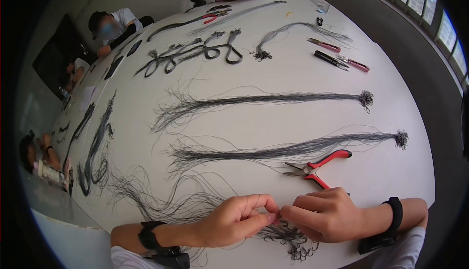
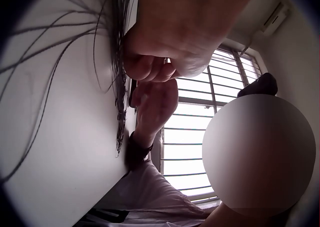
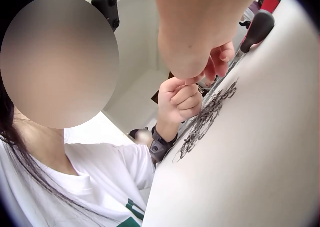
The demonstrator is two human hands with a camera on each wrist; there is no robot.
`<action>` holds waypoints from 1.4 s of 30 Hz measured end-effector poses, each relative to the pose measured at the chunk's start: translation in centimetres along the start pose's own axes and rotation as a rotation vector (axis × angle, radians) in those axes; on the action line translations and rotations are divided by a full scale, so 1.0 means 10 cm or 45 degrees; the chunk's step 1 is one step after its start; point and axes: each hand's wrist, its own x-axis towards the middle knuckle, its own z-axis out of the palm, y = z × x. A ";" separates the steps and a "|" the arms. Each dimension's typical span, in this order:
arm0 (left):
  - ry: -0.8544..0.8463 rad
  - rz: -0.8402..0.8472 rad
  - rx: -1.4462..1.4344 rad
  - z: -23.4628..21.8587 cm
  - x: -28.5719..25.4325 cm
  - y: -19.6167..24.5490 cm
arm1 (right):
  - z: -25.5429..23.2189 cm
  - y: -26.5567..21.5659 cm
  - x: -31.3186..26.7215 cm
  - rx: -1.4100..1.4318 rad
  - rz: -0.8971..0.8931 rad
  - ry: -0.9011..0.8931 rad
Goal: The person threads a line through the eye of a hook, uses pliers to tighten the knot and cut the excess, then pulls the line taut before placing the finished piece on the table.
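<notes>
My left hand (image 1: 239, 220) and right hand (image 1: 325, 215) meet fingertip to fingertip at the near edge of the table. Thumb and index finger of the left hand pinch a thin dark strand, and a fine line of it crosses that index finger. The right hand's curled fingers pinch at the same spot; its thumb is mostly hidden. Beneath both hands lies a loose bundle of dark, wire-like strands (image 1: 146, 195), fanning out to the left. Its small curled hook ends (image 3: 207, 119) cluster under the right hand. Just beyond that hand, red-handled pliers (image 1: 307, 170) lie with jaws parted.
Two long strand bundles, one nearer (image 1: 273, 149) and one farther (image 1: 273, 98), stretch across the white table (image 1: 391, 186). Looped bundles (image 1: 210, 49) lie farther back. Thread snips (image 1: 331, 60) rest at the far right. Other people sit around the far and left sides.
</notes>
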 end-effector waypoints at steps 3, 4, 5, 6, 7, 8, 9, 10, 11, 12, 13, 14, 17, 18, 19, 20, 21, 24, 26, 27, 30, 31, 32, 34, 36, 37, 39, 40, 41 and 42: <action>-0.060 -0.026 -0.070 0.00 0.01 0.01 | 0.01 0.02 0.00 0.003 0.009 0.006; -0.074 -0.026 -0.112 0.00 0.01 0.01 | 0.02 0.03 -0.01 0.013 0.010 0.023; -0.088 -0.026 -0.153 0.00 0.01 0.01 | 0.03 0.03 -0.01 0.012 0.010 0.023; -0.088 -0.026 -0.152 0.00 0.00 0.01 | 0.03 0.04 -0.02 0.014 0.009 0.029; -0.061 -0.015 -0.130 0.01 0.00 0.01 | 0.04 0.04 -0.02 0.015 0.007 0.035; -0.034 -0.004 -0.108 0.01 0.00 0.01 | 0.03 0.04 -0.02 0.015 0.007 0.035; -0.034 -0.004 -0.108 0.01 -0.01 0.01 | 0.03 0.04 -0.02 0.021 0.008 0.023; -0.005 0.015 -0.066 0.00 -0.01 0.00 | 0.02 0.04 -0.02 0.028 0.009 0.012; 0.024 0.034 -0.025 0.00 -0.01 0.00 | 0.02 0.04 -0.02 0.028 0.009 0.013; 0.024 0.034 -0.025 0.00 -0.01 0.00 | 0.02 0.04 -0.01 0.026 0.014 0.028; 0.041 0.043 -0.031 0.01 -0.01 0.00 | 0.02 0.04 -0.01 0.025 0.020 0.044; 0.058 0.053 -0.037 0.02 -0.01 0.00 | 0.02 0.04 -0.01 0.024 0.020 0.044; 0.060 0.014 -0.072 0.01 -0.01 0.01 | 0.04 0.05 -0.01 0.008 0.022 0.066; 0.060 0.014 -0.074 0.01 -0.01 0.01 | 0.04 0.06 -0.01 0.004 0.026 0.072; 0.053 0.014 -0.048 0.00 0.00 0.02 | 0.04 0.06 -0.02 -0.001 0.030 0.078; 0.046 0.014 -0.021 0.00 0.00 0.02 | 0.04 0.07 -0.02 -0.001 0.029 0.076; 0.046 0.015 -0.023 0.01 0.01 0.02 | 0.05 0.07 -0.02 -0.006 0.017 0.077; 0.079 0.021 -0.047 0.02 0.02 0.04 | 0.04 0.08 0.00 0.001 0.031 0.090; 0.138 0.026 -0.075 0.02 0.03 0.05 | 0.04 0.07 0.02 0.015 0.056 0.102; 0.140 0.029 -0.077 0.01 0.03 0.04 | 0.03 0.04 0.04 0.062 0.150 0.120; 0.134 0.082 -0.183 -0.01 0.02 0.03 | 0.01 0.01 0.06 0.139 0.313 0.131; 0.140 0.094 -0.186 -0.01 0.02 0.03 | 0.00 0.00 0.06 0.172 0.387 0.125; 0.147 0.106 -0.189 0.00 0.01 0.03 | 0.00 0.01 0.07 0.171 0.386 0.124; 0.179 0.127 -0.167 0.02 0.00 0.05 | 0.00 0.01 0.07 0.183 0.418 0.160; 0.210 0.149 -0.146 0.02 0.00 0.04 | 0.00 0.07 0.08 0.069 0.352 0.228; 0.241 0.181 -0.132 0.01 0.01 0.03 | -0.01 0.09 0.10 -0.043 0.284 0.296; 0.273 0.220 -0.124 -0.01 0.02 0.00 | -0.07 0.06 0.15 -0.177 0.307 0.281; 0.278 0.218 -0.146 -0.02 0.03 0.00 | -0.10 0.05 0.17 -0.309 0.331 0.270; 0.284 0.216 -0.168 -0.03 0.03 -0.01 | -0.09 0.06 0.17 -0.311 0.327 0.264; 0.285 0.219 -0.175 -0.04 0.03 -0.01 | -0.07 0.09 0.15 -0.248 0.276 0.250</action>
